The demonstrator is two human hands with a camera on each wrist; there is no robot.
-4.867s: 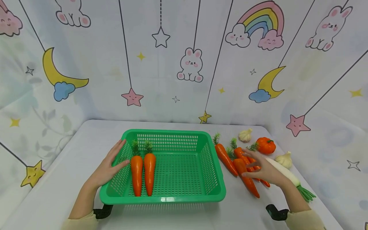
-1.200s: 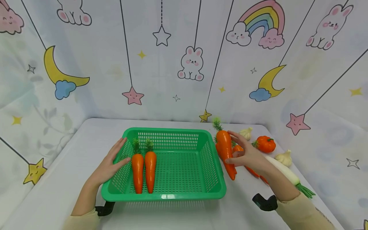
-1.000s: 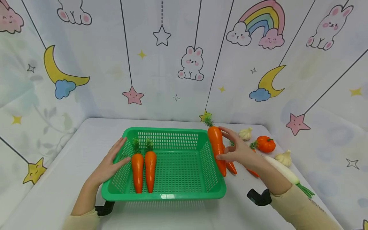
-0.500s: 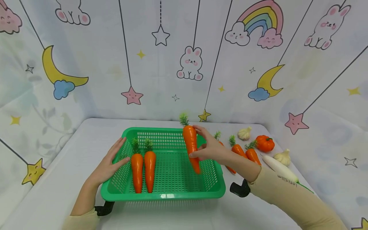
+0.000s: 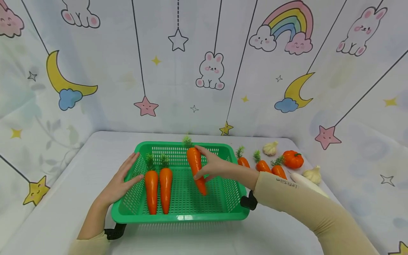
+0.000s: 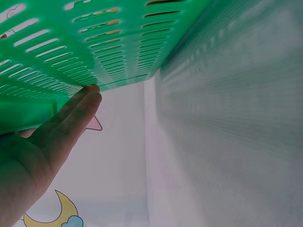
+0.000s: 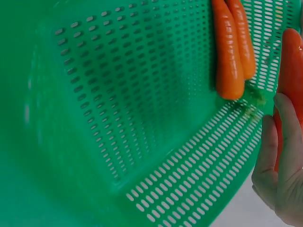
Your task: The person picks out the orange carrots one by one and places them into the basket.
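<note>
My right hand (image 5: 213, 164) grips an orange carrot (image 5: 194, 161) with a green leafy top, between thumb and fingers. It hangs tilted over the middle of the green basket (image 5: 188, 217). In the right wrist view the same carrot (image 7: 291, 71) shows at the right edge, above the basket floor. Two carrots (image 5: 151, 187) lie side by side in the basket's left part, tops towards the back. My left hand (image 5: 116, 186) rests at the basket's left rim with straight fingers. Seen from the left wrist, those fingers (image 6: 78, 111) touch the outside of the slotted wall.
Right of the basket lie more carrots (image 5: 263, 165), partly hidden by my right arm. Beyond them are two garlic bulbs (image 5: 270, 148), an orange pepper (image 5: 293, 159) and a white radish (image 5: 307, 183). A patterned cloth (image 5: 178, 117) hangs behind the white table (image 5: 108, 145).
My right hand picked up a carrot from the pile at the right, carried it left across the rim and lowered it slightly over the basket. The left hand stays at the left rim.
</note>
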